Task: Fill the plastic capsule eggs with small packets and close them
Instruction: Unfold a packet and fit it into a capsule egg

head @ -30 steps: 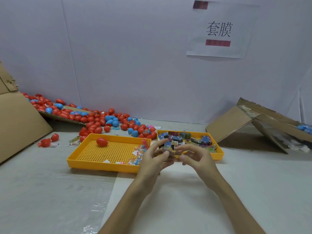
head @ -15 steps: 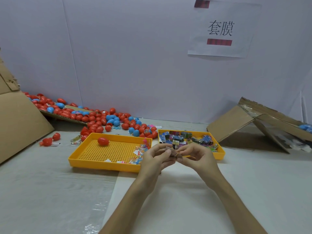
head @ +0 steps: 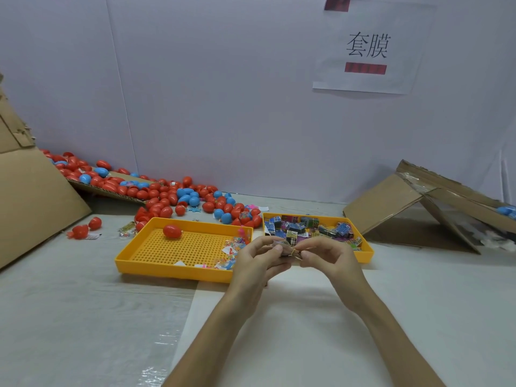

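My left hand (head: 255, 261) and my right hand (head: 329, 256) meet in front of the two yellow trays and pinch a small crumpled packet (head: 287, 248) between their fingertips. The left tray (head: 167, 270) holds one closed red egg (head: 172, 231) and some loose bright packets (head: 231, 248). The right tray (head: 365, 254) is filled with several small dark printed packets (head: 304, 226). A heap of red and blue capsule eggs (head: 178, 199) lies behind the trays along the wall.
A large cardboard sheet (head: 30, 202) leans at the left. A collapsed cardboard box (head: 413, 208) lies at the right. Two red egg pieces (head: 83, 229) sit on the table left of the trays. A paper sign (head: 368, 48) hangs on the white wall.
Both hands closed their fingertips together on the small packet and rose slightly; the right hand's fingers, spread a second ago, now pinch it.
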Demonstrator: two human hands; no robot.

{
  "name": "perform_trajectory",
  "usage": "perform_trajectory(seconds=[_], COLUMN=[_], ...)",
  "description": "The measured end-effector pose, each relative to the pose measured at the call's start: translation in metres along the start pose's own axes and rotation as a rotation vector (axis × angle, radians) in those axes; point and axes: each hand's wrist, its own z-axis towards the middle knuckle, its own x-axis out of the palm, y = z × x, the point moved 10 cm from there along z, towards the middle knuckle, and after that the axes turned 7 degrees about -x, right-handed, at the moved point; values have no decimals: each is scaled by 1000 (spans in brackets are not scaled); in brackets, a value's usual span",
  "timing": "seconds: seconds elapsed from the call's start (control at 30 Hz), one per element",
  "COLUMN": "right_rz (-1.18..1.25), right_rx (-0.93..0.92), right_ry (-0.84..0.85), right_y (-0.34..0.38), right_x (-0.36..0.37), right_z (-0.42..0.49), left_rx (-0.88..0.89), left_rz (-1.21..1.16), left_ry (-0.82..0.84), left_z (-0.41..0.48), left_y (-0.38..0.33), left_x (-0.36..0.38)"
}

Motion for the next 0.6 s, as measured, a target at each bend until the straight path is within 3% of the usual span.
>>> perform_trajectory(seconds=[0.6], right_rz=[24], right_rx=[-83], right_ry=[-86], right_y=[15], right_x=[-5], right_z=[0], left_rx=[-1], left_rz=[-101], left_ry=[19], left_z=[-2], left_y=[-2], left_x=[1])
